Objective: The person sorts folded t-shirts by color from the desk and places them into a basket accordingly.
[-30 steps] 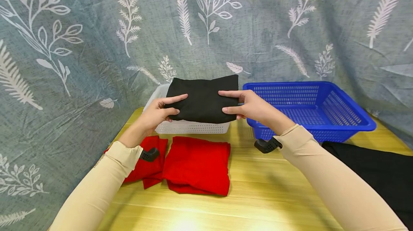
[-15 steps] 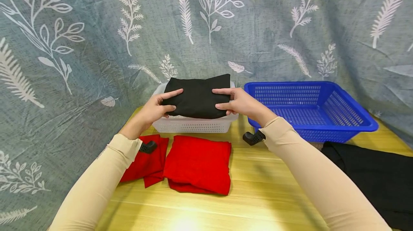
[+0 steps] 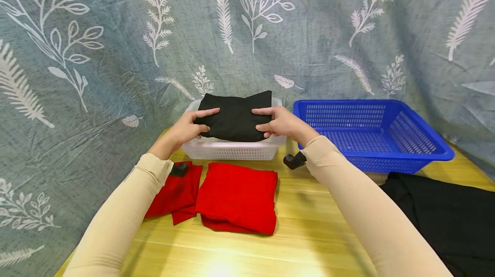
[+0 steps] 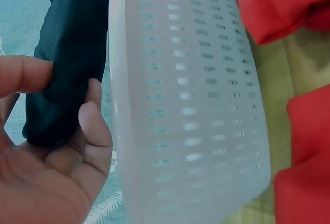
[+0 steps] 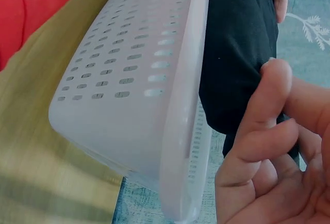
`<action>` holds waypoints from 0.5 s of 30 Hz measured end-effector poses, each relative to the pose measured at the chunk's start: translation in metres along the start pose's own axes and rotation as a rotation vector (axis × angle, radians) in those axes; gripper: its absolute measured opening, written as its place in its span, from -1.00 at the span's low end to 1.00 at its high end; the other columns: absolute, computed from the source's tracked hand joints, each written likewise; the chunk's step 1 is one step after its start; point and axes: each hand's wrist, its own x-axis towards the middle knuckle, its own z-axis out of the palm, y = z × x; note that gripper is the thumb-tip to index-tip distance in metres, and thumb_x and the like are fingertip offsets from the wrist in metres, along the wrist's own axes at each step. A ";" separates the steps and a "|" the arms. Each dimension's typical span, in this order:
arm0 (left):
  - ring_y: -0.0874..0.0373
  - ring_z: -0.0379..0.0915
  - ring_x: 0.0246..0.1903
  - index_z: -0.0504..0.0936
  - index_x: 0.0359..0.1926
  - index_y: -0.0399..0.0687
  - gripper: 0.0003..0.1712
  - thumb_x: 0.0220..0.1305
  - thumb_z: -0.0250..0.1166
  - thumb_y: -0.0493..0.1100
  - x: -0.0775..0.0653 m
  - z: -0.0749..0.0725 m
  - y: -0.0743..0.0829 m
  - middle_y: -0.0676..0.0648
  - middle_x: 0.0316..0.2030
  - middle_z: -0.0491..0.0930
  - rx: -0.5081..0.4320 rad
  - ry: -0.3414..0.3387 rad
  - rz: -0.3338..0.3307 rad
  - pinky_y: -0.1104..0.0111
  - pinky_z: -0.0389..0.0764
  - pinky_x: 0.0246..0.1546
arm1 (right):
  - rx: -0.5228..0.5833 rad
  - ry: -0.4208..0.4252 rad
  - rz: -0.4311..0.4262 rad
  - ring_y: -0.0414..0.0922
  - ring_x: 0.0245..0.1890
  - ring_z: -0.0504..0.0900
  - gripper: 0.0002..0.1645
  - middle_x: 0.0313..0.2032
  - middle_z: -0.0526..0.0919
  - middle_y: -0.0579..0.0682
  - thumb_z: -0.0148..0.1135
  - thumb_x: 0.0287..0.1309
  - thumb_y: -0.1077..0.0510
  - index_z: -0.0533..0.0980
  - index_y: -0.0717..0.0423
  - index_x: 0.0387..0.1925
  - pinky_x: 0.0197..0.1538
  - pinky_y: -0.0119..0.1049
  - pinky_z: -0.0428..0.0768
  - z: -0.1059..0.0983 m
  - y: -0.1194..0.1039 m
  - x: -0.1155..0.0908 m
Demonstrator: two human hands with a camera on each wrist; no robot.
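Note:
A folded black cloth (image 3: 236, 118) is held level over the white perforated basket (image 3: 228, 152). My left hand (image 3: 189, 129) grips its left end, thumb and index finger on top and the other fingers curled beneath. At the opposite end my right hand (image 3: 284, 122) holds it the same way. In the left wrist view the black cloth (image 4: 67, 64) lies between fingers and thumb, beside the wall of the white basket (image 4: 191, 105). The right wrist view has the black cloth (image 5: 237, 53) right at the basket's rim (image 5: 183, 105).
A folded red cloth (image 3: 237, 199) lies in front of the white basket, with another red cloth (image 3: 174, 195) to its left. The blue basket (image 3: 371, 156) stands at the right. Black fabric (image 3: 448, 212) lies at the right of the wooden table (image 3: 309, 225). A patterned curtain (image 3: 309, 32) hangs behind.
Both hands have shifted the black cloth left, so it now sits centred over the white basket, and slightly lower. Both hands keep their hold.

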 end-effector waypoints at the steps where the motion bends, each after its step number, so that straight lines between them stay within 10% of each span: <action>1: -0.05 0.45 0.07 0.43 0.58 0.40 -0.23 0.50 0.16 -0.36 0.001 0.000 0.000 -0.09 0.70 0.07 0.006 0.001 -0.005 0.37 0.55 -0.25 | -0.001 0.003 0.004 -0.15 -0.46 0.68 -0.22 -0.65 0.60 -0.11 0.37 0.45 0.22 0.37 -0.13 0.60 -0.42 -0.43 0.36 0.000 0.000 0.001; 15: 0.15 0.17 -0.50 0.44 0.57 0.41 -0.22 0.50 0.18 -0.39 0.009 0.004 0.005 -0.15 0.71 0.05 0.058 0.025 -0.066 0.38 0.36 -0.37 | -0.038 0.020 0.052 -0.24 -0.53 0.62 -0.24 -0.61 0.66 -0.10 0.31 0.48 0.27 0.35 -0.06 0.61 -0.45 -0.42 0.32 0.003 -0.004 0.014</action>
